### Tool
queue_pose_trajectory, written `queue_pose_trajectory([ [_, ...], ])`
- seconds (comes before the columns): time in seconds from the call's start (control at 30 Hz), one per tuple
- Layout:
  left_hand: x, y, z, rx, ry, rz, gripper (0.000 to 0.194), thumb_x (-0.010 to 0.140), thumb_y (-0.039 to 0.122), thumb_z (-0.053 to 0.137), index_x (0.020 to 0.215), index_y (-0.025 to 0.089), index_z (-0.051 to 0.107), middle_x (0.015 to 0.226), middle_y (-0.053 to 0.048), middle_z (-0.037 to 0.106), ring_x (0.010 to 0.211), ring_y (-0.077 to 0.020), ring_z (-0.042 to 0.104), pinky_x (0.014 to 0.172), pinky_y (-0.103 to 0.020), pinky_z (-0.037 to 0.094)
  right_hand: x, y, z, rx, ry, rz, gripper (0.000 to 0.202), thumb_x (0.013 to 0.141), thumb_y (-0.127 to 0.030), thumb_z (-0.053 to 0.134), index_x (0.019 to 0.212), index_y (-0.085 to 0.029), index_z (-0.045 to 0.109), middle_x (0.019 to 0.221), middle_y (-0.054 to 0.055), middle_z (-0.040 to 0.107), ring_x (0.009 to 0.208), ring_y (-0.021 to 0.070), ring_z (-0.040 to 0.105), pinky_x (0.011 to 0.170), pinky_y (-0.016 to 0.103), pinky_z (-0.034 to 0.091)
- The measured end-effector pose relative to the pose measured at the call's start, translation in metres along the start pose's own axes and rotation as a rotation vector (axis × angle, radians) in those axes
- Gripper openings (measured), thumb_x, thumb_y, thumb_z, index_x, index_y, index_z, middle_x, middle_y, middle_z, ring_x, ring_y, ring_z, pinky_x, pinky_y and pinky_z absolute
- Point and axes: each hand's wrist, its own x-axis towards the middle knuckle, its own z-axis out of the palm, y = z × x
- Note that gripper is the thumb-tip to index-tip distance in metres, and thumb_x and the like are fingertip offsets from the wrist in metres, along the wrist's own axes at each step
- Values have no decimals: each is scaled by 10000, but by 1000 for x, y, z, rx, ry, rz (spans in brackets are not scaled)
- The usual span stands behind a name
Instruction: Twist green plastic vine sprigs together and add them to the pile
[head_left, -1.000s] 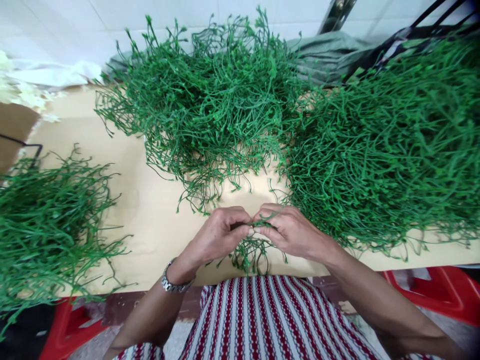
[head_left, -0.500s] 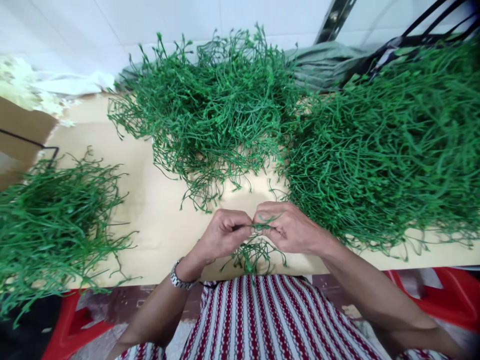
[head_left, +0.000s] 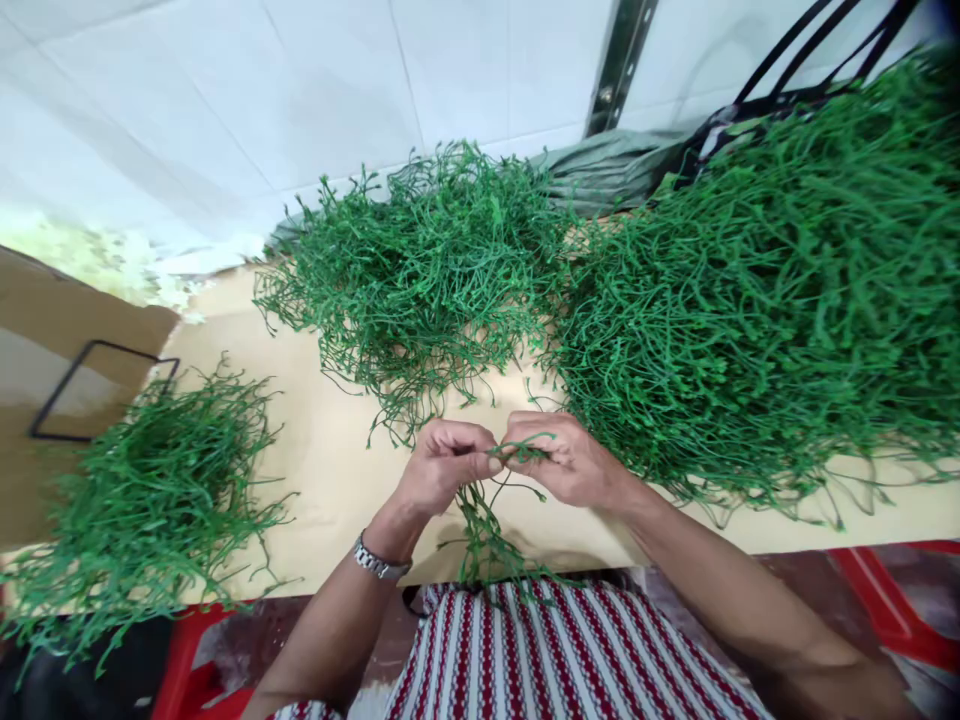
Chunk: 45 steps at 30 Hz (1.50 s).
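My left hand point(head_left: 450, 465) and my right hand point(head_left: 564, 458) meet fingertip to fingertip above the front of the table. Both are closed on thin green plastic stems point(head_left: 525, 449), which cross between the fingers. More green stems point(head_left: 486, 530) hang below the hands toward the striped shirt. Whether each hand pinches the same stem cannot be made out. Just beyond the fingers lies a heap of green artificial stems point(head_left: 420, 270). A larger heap of such stems point(head_left: 765, 310) is close to my right hand.
A third pile of green stems point(head_left: 180, 480) overhangs the table's front left edge. Behind it stand a cardboard box point(head_left: 82, 320), a black wire frame point(head_left: 60, 400) and pale flowers point(head_left: 97, 260). A black-handled bag point(head_left: 720, 130) leans at the back. Red stools point(head_left: 892, 610) are below the table.
The view has shifted left, bringing more of the box and wire frame into sight. Both hands stay together, and the bunch below them now hangs longer from the left hand.
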Motion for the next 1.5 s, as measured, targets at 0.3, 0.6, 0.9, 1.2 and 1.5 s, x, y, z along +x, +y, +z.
queue_pose_trajectory([
  [0.3, 13, 7, -1, -1, 69, 38, 248, 543, 317, 754, 487, 117, 618, 412, 39, 395, 439, -58, 279, 445, -232, 179, 10, 6, -9, -89, 54, -10, 166, 791, -85, 453, 655, -135, 534, 613, 5, 467, 598, 111, 419, 559, 233, 310],
  [0.6, 18, 7, -3, -152, 20, -28, 241, 503, 302, 775, 467, 110, 634, 377, 43, 381, 400, -45, 257, 416, -224, 146, 12, 9, -2, 255, 78, 235, 299, 857, -330, 490, 634, -137, 532, 593, -20, 445, 559, 84, 415, 522, 209, 301],
  [0.9, 10, 13, -7, -171, -128, -121, 279, 462, 355, 788, 446, 116, 646, 381, 10, 459, 390, -71, 342, 407, -236, 211, 22, 9, -13, 442, -213, 168, 342, 844, -405, 498, 630, -139, 529, 575, -29, 448, 535, 71, 409, 516, 199, 315],
  [1.2, 5, 9, -8, -197, -214, -145, 285, 458, 384, 786, 472, 121, 677, 403, -18, 532, 387, -87, 404, 402, -236, 286, 19, 15, -11, 594, -398, 217, 370, 816, -469, 513, 655, -138, 543, 607, -16, 479, 538, 75, 419, 521, 205, 338],
  [1.5, 13, 5, -20, 28, 169, 10, 240, 611, 340, 719, 587, 114, 644, 459, 28, 474, 424, -48, 331, 405, -196, 223, 17, 17, -30, 335, -22, 322, 314, 863, -409, 435, 687, -152, 481, 669, 6, 471, 616, 112, 426, 590, 244, 338],
])
